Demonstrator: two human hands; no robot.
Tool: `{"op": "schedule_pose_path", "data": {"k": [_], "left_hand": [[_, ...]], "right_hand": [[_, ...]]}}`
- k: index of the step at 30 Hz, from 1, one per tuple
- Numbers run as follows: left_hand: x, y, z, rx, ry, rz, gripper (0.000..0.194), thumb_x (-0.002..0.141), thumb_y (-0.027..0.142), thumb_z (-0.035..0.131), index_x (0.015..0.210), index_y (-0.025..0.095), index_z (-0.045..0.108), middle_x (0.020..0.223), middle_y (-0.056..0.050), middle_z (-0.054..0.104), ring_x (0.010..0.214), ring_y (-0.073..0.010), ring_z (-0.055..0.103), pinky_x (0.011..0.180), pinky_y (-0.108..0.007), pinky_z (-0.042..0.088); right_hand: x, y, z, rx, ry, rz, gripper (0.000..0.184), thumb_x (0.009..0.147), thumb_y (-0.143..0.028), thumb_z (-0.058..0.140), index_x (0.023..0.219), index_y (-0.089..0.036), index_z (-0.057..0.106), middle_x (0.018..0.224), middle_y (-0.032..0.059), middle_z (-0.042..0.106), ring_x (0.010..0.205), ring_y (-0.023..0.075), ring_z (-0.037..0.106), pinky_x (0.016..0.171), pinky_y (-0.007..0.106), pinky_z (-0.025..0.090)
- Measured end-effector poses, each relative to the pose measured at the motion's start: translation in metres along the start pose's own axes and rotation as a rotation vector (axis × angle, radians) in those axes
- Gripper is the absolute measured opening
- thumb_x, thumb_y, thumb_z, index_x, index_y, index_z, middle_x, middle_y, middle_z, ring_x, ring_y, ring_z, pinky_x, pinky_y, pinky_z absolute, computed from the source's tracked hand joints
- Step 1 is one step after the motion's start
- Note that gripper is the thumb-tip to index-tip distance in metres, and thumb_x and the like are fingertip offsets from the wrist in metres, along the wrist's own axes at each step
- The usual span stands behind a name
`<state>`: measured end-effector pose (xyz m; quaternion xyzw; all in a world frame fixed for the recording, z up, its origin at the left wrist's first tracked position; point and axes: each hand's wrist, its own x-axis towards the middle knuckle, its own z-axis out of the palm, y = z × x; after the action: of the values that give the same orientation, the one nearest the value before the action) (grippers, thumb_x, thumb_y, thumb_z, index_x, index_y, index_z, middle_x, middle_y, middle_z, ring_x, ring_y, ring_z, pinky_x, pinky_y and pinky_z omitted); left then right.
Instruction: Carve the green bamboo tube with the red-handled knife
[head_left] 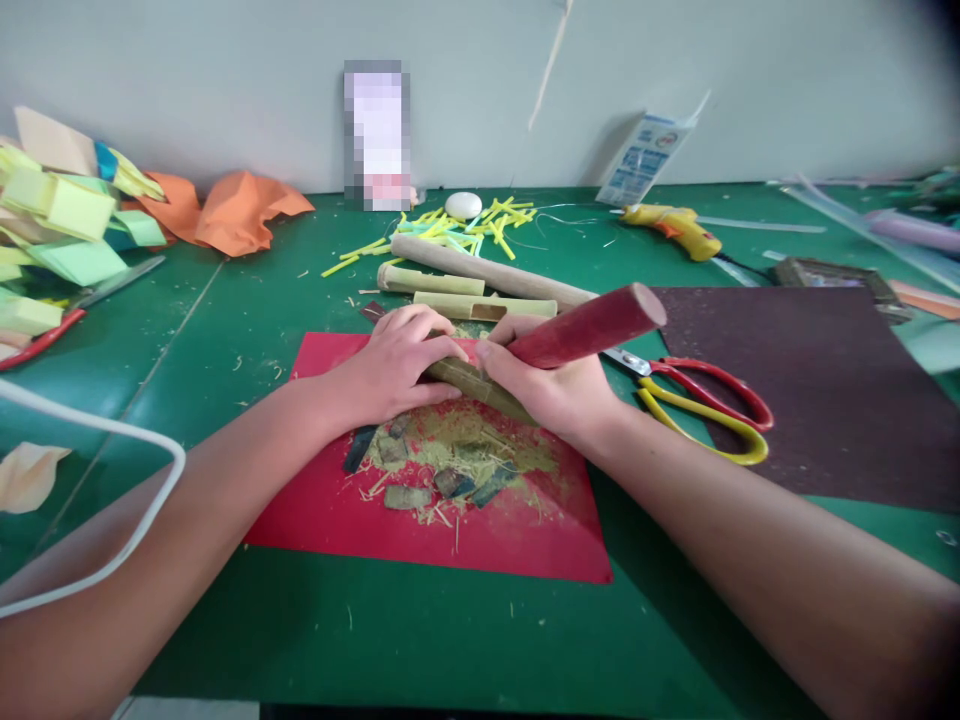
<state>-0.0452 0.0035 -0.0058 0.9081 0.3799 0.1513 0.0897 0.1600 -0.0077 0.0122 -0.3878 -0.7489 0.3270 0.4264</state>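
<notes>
Apparently, the bamboo piece (480, 386) is steadied by the left hand (401, 362), whose fingers are clamped over its left end. A thick red handle (589, 328) is gripped in the right hand (570, 395), close against the same piece; the tool's working end is hidden, so whether a cut is being made cannot be told. The piece is held over the red sheet (322, 525), where chips (407, 497) and pale dust (529, 452) are scattered; from these, a good deal of scraping can be judged as done. Just behind, two bamboo lengths (431, 280) are laid side by side, and an opening (489, 312) is seen in the nearer one. If a match is meant, some shaping is probably left, though much of the held piece is covered. Farther out, a wooden stick (491, 268) is placed, scissors (660, 368) are set to the right, and yellow strips (448, 240) and a glue gun (675, 232) are left toward the back of the green desk (375, 640).
</notes>
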Motion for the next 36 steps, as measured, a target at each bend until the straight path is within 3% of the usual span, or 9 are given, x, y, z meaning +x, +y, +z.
{"op": "schedule_pose_path", "data": {"k": [10,18,29,36], "left_hand": [[-0.0008,-0.0019,0.0011,-0.004,-0.003,0.008,0.035,0.091,0.051,0.058,0.115,0.026,0.062,0.128,-0.009,0.054,0.125,-0.0296,0.043,0.106,-0.05,0.033],[0.0,0.0003,-0.001,-0.011,-0.007,-0.008,0.033,0.09,0.05,0.059,0.115,0.027,0.063,0.127,-0.008,0.054,0.124,-0.0292,0.043,0.106,-0.05,0.032],[0.0009,0.0019,-0.0014,0.002,-0.003,-0.006,0.033,0.089,0.048,0.061,0.113,0.025,0.063,0.126,-0.009,0.055,0.122,-0.0294,0.044,0.105,-0.05,0.033],[0.0006,0.0004,-0.0004,0.004,0.005,0.004,0.031,0.09,0.049,0.06,0.111,0.026,0.062,0.125,-0.008,0.055,0.123,-0.0285,0.044,0.105,-0.048,0.035]], "right_hand": [[-0.0027,0.001,0.0016,-0.012,0.001,0.016,0.019,0.076,-0.019,0.056,0.057,-0.019,0.055,0.055,-0.0026,0.054,0.053,0.0102,0.046,0.052,0.027,0.035],[-0.0063,0.0048,0.0025,0.024,0.104,0.058,0.022,0.074,-0.016,0.056,0.052,-0.02,0.052,0.052,-0.0037,0.05,0.051,0.0102,0.044,0.05,0.027,0.034],[-0.0043,0.001,0.0041,0.049,0.153,0.039,0.015,0.078,-0.022,0.061,0.065,-0.02,0.055,0.063,-0.0022,0.055,0.059,0.0114,0.049,0.055,0.028,0.038],[-0.0061,0.0028,0.0053,0.063,0.138,0.033,0.021,0.081,-0.027,0.062,0.064,-0.02,0.051,0.06,-0.0038,0.051,0.054,0.0093,0.043,0.052,0.027,0.035]]}}
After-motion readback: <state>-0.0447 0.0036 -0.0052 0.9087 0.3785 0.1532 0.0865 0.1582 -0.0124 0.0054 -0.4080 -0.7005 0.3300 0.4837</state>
